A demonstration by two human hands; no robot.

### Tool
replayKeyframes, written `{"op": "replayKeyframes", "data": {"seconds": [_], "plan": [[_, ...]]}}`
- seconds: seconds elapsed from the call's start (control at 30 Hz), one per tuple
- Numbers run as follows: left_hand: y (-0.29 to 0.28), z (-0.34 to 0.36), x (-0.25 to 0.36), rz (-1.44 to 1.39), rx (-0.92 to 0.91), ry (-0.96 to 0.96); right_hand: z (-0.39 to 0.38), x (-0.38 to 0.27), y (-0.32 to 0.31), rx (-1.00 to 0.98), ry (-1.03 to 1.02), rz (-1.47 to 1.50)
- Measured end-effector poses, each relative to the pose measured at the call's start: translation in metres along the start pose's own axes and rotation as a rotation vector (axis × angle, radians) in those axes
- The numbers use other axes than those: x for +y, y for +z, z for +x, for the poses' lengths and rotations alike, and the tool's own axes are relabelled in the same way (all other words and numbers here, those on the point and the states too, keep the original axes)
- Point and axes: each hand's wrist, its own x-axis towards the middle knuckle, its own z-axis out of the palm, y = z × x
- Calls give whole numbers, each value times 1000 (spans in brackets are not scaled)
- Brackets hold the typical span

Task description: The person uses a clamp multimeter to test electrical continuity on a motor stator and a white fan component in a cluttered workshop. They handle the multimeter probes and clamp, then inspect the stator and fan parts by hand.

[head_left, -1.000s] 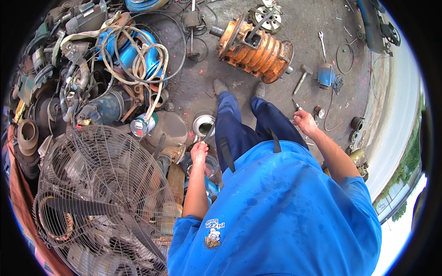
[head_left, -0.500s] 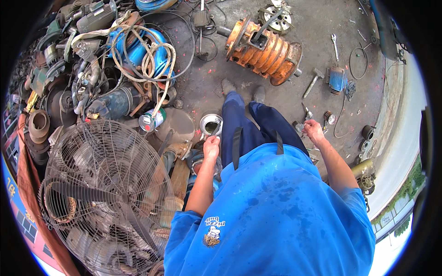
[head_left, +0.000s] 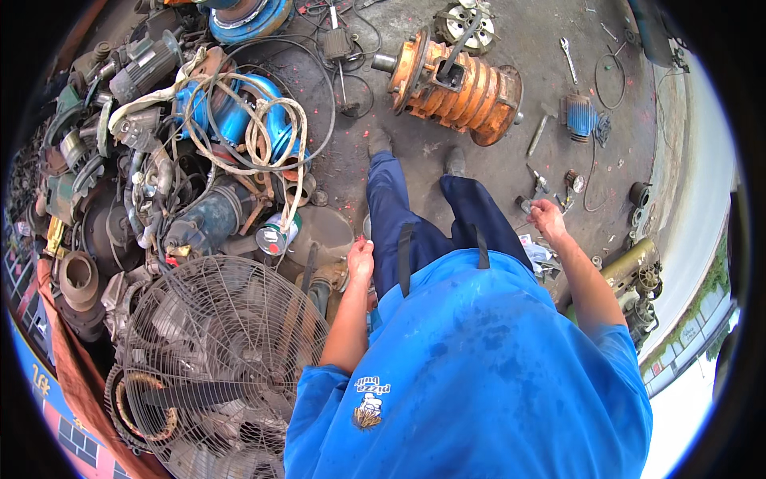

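My left hand (head_left: 361, 257) is closed in front of my left thigh; what it holds, if anything, is too small to make out. Beside it, a white round pot (head_left: 367, 227) shows only a sliver past my trouser leg. My right hand (head_left: 546, 221) hangs at my right with curled fingers, and I cannot make out anything in them. Just past its fingertips, a small metal cylinder (head_left: 523, 203) appears against the floor. Farther out are a metal fitting (head_left: 540, 180) and a round gauge-like part (head_left: 574, 182).
An orange ribbed motor housing (head_left: 459, 86) lies ahead, with a hammer (head_left: 539, 136), a wrench (head_left: 568, 61) and a blue motor (head_left: 582, 116) to its right. At left, a caged fan (head_left: 227, 359) stands by a scrap heap with coiled rope (head_left: 263, 128) and a paint can (head_left: 277, 235).
My feet have moved farther apart, and the view has shifted. The white pot is now mostly behind my left leg. The dark, thin thing seen at my left hand no longer shows.
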Motion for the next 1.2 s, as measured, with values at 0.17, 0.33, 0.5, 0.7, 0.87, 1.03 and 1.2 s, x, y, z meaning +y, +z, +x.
{"op": "replayKeyframes", "data": {"seconds": [0.17, 0.33, 0.5, 0.7, 0.87, 1.03, 1.2], "plan": [[-77, 29, 104, -87, -79, -26, -41, -41, 75, -82, -7, 60], [-110, 58, 130, -85, -128, -27, -70, -79, 124, -135, -32, 51], [-106, 52, 124, -105, -177, -84, -81, -90, 123, -77, -2, 84], [-99, 46, 102, -50, -192, -48, -97, -63, 103, 15, -11, 112], [-97, 32, 107, 5, -192, -8, -110, -30, 99, 22, 15, 164], [-81, 18, 96, 16, -144, 78, -97, 37, 100, 18, -88, 252], [-49, -30, 76, 65, -117, 145, -84, 123, 87, 42, -77, 335]]}}
